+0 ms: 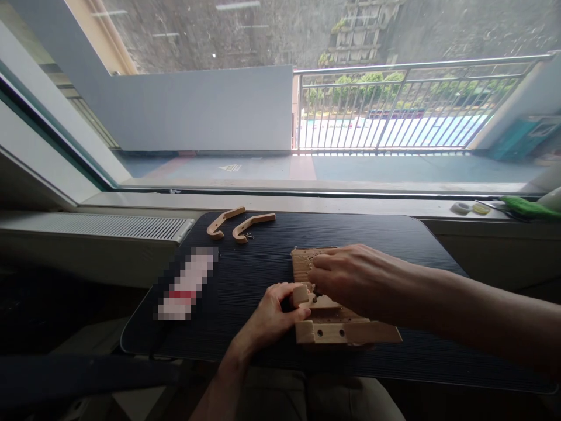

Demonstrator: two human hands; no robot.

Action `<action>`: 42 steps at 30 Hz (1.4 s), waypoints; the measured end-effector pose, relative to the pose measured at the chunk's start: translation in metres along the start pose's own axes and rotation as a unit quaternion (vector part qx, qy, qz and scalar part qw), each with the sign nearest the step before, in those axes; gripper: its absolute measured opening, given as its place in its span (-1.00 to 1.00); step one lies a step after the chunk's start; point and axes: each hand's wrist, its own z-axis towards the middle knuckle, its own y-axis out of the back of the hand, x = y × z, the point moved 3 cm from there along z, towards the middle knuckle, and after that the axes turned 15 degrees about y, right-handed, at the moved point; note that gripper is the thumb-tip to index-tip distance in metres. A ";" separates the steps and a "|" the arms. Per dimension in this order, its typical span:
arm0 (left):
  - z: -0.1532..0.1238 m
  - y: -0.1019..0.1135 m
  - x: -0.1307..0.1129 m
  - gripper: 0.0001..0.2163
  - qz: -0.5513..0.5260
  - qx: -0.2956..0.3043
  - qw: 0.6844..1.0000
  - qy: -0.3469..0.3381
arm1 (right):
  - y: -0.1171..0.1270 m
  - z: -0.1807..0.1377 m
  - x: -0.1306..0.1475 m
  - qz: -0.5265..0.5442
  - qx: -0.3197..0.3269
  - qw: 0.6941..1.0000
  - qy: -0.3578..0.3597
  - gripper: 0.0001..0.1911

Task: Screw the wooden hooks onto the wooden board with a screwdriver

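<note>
My left hand (276, 307) grips the end of a pale wooden piece (300, 294) between thumb and fingers. My right hand (337, 269) reaches in from the right over the same work, fingers curled together; whatever is in its fingertips is hidden. Under both hands lies a ridged brown board, perhaps cardboard (301, 270), with several small bits scattered on it. Dark holes show in the gripped piece near my right fingers. Along the front edge of the board sits a second wooden piece (368, 332) with two dark holes.
Two hook-shaped wooden pieces (225, 222) (254, 225) lie at the back left of the black table (245, 275), with small screws (250, 235) beside one. A blurred-out pinkish item (188, 283) is at the left. Tape rolls (462, 208) and a green cloth-like thing (532, 207) rest on the windowsill.
</note>
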 end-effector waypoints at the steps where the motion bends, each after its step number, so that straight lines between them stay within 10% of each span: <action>1: 0.001 0.000 0.001 -0.70 0.001 -0.004 1.000 0.001 | -0.001 0.000 -0.001 -0.003 -0.001 1.000 -0.008 -0.82; 13: -0.001 0.000 -0.002 -0.70 0.002 -0.001 1.000 -0.019 | -0.008 0.006 0.003 -0.083 -0.003 0.989 -0.126 -0.84; 28: -0.001 0.002 0.001 -0.73 0.010 -0.025 1.000 -0.002 | -0.011 0.009 -0.008 -0.054 0.006 0.997 0.046 -0.82; 38: 0.000 0.005 0.001 -0.61 -0.006 0.039 0.999 -0.004 | -0.015 -0.001 -0.024 -0.072 0.042 0.967 -0.239 -0.70; 42: -0.008 0.016 -0.002 -0.55 -0.010 0.063 0.998 -0.018 | -0.002 -0.030 -0.025 -0.019 -0.052 0.959 -0.279 -0.63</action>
